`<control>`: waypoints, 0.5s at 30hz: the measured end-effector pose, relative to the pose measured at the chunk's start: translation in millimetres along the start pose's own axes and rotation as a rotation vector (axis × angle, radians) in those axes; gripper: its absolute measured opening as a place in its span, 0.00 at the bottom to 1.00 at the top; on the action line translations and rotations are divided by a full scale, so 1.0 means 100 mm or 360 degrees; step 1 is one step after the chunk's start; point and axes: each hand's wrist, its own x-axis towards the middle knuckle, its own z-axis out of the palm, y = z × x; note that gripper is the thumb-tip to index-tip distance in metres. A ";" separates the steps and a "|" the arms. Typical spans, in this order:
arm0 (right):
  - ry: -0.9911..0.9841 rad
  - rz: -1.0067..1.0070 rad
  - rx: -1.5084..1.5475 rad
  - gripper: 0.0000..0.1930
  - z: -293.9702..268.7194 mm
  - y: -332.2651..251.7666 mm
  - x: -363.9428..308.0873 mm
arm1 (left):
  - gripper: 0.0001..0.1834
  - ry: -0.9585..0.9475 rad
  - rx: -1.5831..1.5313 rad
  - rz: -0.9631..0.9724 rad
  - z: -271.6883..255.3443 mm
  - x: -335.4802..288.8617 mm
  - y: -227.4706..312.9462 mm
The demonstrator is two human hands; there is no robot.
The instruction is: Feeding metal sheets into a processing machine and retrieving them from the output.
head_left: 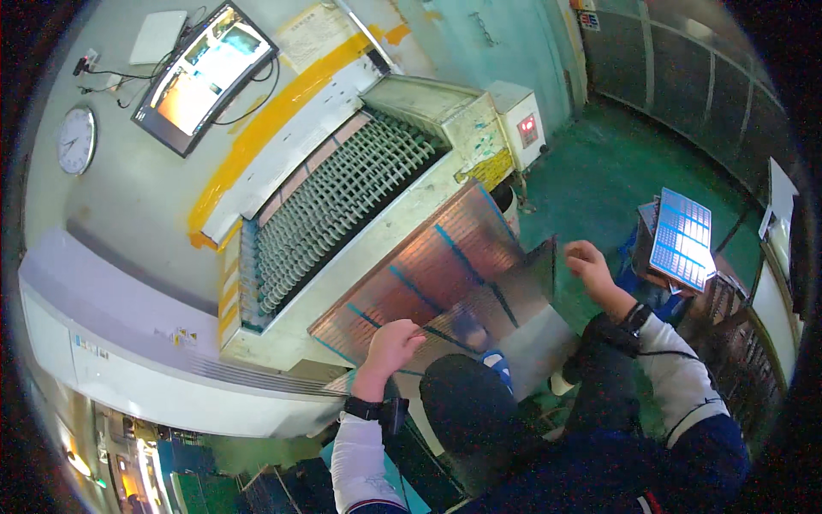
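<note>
Far left on the grey wall: a round white wall clock [76, 140], then a tilted black-framed monitor [208, 75] w/ a flat white box [157, 36] just above-left of it and a pale paper notice [313, 34] to its right, over a diagonal yellow stripe [274, 128]. Centre: a cream metal conveyor machine [377, 248] w/ a bed of green rollers [338, 206]; small stickers on its near-left white housing, a yellow-patterned label [488, 167] at its right corner, and a white control box w/ red display [521, 124] beside that. The thin copper-coloured panel w/ blue stripes [428, 274] lies tilted at the machine's near edge, just off the rollers, so by my read it's neither fully on the machine nor stacked away yet; a darker translucent sheet [505, 300] overlaps its right-near part. Left hand [392, 344] curls on the panel's near edge, fingers closed round it. Right hand [589, 261] is clenched at the translucent sheet's far-right corner; can't tell if it truly pinches it. Far right, on the green floor: a blue gridded panel [682, 238] leaning on a rack, well apart from both hands.
</note>
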 end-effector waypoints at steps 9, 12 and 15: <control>0.0166 0.0578 -0.0722 0.07 -0.89 1.35 -0.45 | 0.11 0.0621 -0.0145 -0.0429 -1.28 -0.65 -0.22; 0.0112 0.0739 -0.0815 0.07 -0.94 1.65 -0.67 | 0.14 0.0942 -0.0828 -0.1010 -1.52 -0.86 -0.32; 0.0127 0.0425 -0.1085 0.06 -0.94 1.75 -0.73 | 0.14 0.1725 -0.1460 -0.0707 -1.53 -0.81 -0.33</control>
